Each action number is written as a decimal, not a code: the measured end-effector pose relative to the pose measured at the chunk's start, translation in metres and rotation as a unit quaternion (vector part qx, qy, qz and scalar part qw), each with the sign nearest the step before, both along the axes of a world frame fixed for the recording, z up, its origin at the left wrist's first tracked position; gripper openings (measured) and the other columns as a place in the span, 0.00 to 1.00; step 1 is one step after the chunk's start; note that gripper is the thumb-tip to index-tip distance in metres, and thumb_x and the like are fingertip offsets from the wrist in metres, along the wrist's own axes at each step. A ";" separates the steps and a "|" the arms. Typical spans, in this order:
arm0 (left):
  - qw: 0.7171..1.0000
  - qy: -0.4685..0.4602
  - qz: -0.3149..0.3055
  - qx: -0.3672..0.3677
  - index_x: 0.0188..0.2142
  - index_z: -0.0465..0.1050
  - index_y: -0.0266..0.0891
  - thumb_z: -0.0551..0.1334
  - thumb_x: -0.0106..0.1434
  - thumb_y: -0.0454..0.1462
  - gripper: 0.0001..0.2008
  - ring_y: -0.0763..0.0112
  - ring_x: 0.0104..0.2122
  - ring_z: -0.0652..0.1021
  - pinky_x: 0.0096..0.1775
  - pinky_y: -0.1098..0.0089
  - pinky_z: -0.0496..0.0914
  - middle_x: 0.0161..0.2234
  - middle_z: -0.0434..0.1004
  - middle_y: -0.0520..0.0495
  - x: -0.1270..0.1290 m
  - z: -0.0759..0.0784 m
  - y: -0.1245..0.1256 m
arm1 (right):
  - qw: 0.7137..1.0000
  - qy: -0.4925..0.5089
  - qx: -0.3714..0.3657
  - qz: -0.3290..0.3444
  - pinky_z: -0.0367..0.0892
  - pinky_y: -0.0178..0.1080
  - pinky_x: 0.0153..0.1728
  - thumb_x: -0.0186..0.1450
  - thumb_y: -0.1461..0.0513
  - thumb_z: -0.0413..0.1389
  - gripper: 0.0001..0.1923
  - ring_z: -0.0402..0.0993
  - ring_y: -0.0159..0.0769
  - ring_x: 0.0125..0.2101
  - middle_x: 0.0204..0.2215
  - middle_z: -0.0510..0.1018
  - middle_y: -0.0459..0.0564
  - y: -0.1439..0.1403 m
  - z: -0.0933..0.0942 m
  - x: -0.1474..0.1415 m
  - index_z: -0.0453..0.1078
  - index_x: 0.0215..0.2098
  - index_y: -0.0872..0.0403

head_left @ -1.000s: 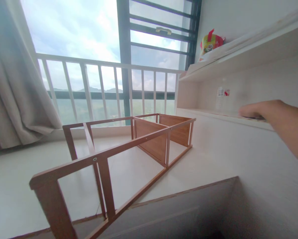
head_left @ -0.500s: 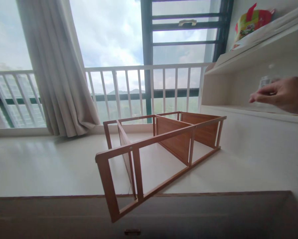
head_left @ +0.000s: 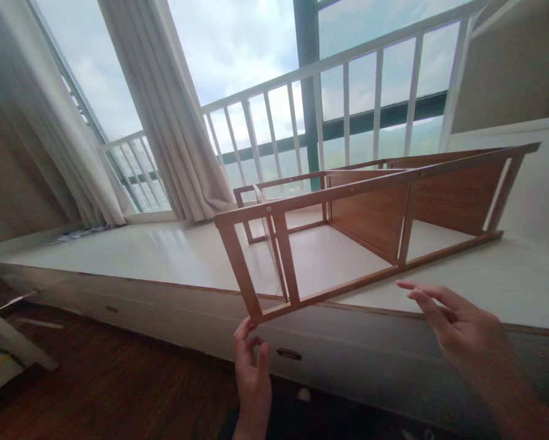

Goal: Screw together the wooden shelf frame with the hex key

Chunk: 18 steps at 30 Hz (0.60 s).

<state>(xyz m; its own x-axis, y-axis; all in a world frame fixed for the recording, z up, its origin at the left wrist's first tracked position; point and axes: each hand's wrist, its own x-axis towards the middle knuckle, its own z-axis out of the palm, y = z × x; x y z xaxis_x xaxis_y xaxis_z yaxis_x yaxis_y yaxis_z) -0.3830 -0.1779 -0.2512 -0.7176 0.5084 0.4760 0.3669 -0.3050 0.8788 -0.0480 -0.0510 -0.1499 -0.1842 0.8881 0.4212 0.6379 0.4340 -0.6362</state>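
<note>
Nearest to you lies a dark wooden floor [head_left: 95,391], and above it your left hand [head_left: 252,373] rises with its fingers loosely curled and narrow, holding nothing, its fingertips just below the near corner of the wooden frame [head_left: 370,214]. Your right hand [head_left: 458,324] hangs to the right with its fingers spread wide and empty, just in front of the frame's near lower rail and not touching it. Behind your hands runs the front of a low platform [head_left: 164,305] with a small metal pull [head_left: 288,353] set in it, and its pale glossy top [head_left: 141,256] stretches left and right. The frame lies on its side on that top, its near corner jutting past the platform's edge. It is made of thin reddish-brown bars with small screw heads along the upper rail, and two solid wood panels [head_left: 370,214] close off its open compartments on the far right; these hold nothing. Farther back, a white railing [head_left: 348,91] runs along tall windows, pale curtains [head_left: 173,122] hang at the left, and a white shelf unit [head_left: 508,73] stands at the far right.
</note>
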 end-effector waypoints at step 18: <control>0.983 0.094 -0.085 0.130 0.56 0.75 0.42 0.55 0.75 0.48 0.19 0.52 0.62 0.75 0.66 0.47 0.62 0.55 0.82 0.39 0.045 0.041 0.051 | 0.951 0.004 0.250 0.180 0.75 0.43 0.41 0.77 0.54 0.49 0.15 0.85 0.44 0.45 0.49 0.85 0.46 0.023 0.013 -0.051 0.76 0.50 0.50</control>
<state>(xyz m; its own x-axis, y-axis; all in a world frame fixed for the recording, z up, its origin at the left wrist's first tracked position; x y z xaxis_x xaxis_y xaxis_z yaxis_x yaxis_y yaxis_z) -0.3382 -0.1272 -0.2105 -0.5193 0.4569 0.7222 0.4396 -0.5819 0.6842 -0.0985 -0.0277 -0.1367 -0.4331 0.4560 0.7775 0.3871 0.8731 -0.2964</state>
